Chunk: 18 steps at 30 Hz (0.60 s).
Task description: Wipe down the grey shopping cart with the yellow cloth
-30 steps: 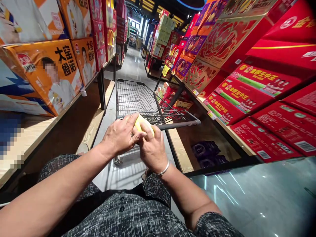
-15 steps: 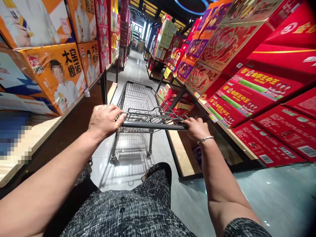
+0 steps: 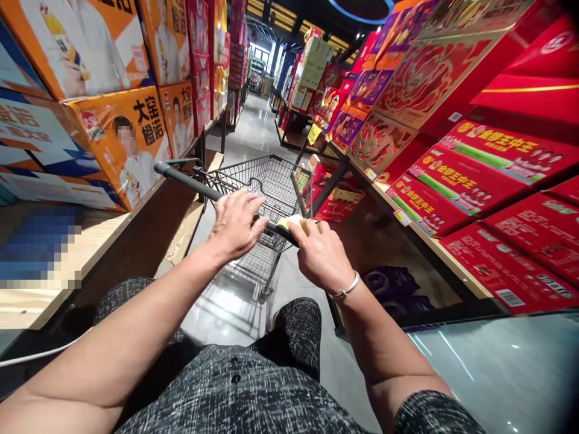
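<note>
A grey metal shopping cart (image 3: 275, 172) stands in front of me, turned at an angle, and no goods show in its wire basket. Its dark handle (image 3: 192, 181) slants from upper left to lower right. My left hand (image 3: 236, 226) is loosely curled over the middle of this handle, thumb on the near side. Close to the handle's right end, my right hand (image 3: 322, 250) is closed, with a bracelet on its wrist. A small pale yellow-white piece (image 3: 289, 222) shows at the right fingertips against the handle; what it is I cannot make out.
Orange drink cartons (image 3: 122, 144) are stacked on a wooden shelf (image 3: 63, 265) at left. Red boxes (image 3: 456, 187) and gold-patterned boxes (image 3: 425, 84) fill the right shelf, whose dark frame stands near the cart. The tiled aisle (image 3: 260, 120) runs away ahead between displays.
The cart has swung round, its handle's left end now farther forward. My left hand has slid right along the handle, nearer my right hand, which has shifted left. The pale piece has come into view.
</note>
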{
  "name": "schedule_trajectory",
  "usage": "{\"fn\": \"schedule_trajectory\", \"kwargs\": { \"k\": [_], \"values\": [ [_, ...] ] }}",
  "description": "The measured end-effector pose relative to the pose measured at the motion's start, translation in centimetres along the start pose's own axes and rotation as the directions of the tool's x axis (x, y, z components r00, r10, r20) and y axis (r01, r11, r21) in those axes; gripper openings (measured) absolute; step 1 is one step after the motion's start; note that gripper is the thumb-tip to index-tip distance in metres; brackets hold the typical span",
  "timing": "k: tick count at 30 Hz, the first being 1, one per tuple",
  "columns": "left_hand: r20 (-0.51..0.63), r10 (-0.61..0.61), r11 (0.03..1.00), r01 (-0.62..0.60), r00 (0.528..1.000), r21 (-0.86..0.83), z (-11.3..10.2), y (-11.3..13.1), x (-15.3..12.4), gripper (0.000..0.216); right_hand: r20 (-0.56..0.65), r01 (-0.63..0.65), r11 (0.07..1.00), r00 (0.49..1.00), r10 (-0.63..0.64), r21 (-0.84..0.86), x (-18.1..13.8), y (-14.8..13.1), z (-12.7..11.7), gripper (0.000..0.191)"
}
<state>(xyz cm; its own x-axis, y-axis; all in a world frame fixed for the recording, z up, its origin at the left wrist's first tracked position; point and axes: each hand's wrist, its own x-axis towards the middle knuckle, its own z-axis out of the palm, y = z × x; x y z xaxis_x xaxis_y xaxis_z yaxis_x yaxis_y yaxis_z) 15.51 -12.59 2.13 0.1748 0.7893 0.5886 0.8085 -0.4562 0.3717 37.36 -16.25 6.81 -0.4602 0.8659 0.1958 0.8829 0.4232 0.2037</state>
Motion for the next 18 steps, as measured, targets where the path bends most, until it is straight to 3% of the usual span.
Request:
{"fn": "schedule_trajectory", "kwargs": {
  "k": [4,7,10,12,15,18],
  "values": [
    [0.098,0.171,0.974,-0.153,0.980,-0.165,1.0,1.3,-0.7,0.063,-0.167,0.302,0.898,0.951,-0.260,0.319,0.4,1.1,0.4,0.066],
    [0.138,0.195,0.967,-0.167,0.971,-0.192,1.0,1.3,-1.4,0.076,-0.296,0.381,0.812,0.917,-0.268,0.442,1.2,2.5,2.7,0.062],
    [0.166,0.134,0.987,-0.118,0.977,-0.104,0.6,0.9,-1.7,0.088,-0.306,0.277,0.857,0.940,-0.149,0.435,3.2,3.8,6.4,0.055],
    [0.181,0.075,0.997,-0.068,0.981,-0.048,0.3,0.5,-1.7,0.091,-0.215,0.124,0.912,0.976,-0.040,0.390,5.0,4.9,9.1,0.057],
    [0.181,-0.014,1.000,0.012,0.983,0.009,-0.1,0.1,-1.6,0.070,0.006,-0.097,0.955,0.995,0.099,0.279,7.9,6.7,12.0,0.067],
    [0.116,-0.071,0.996,0.063,0.991,0.067,-0.6,0.4,-1.2,0.047,0.113,-0.186,0.970,0.979,0.169,0.157,10.3,7.7,13.2,0.071]
  ]
}}
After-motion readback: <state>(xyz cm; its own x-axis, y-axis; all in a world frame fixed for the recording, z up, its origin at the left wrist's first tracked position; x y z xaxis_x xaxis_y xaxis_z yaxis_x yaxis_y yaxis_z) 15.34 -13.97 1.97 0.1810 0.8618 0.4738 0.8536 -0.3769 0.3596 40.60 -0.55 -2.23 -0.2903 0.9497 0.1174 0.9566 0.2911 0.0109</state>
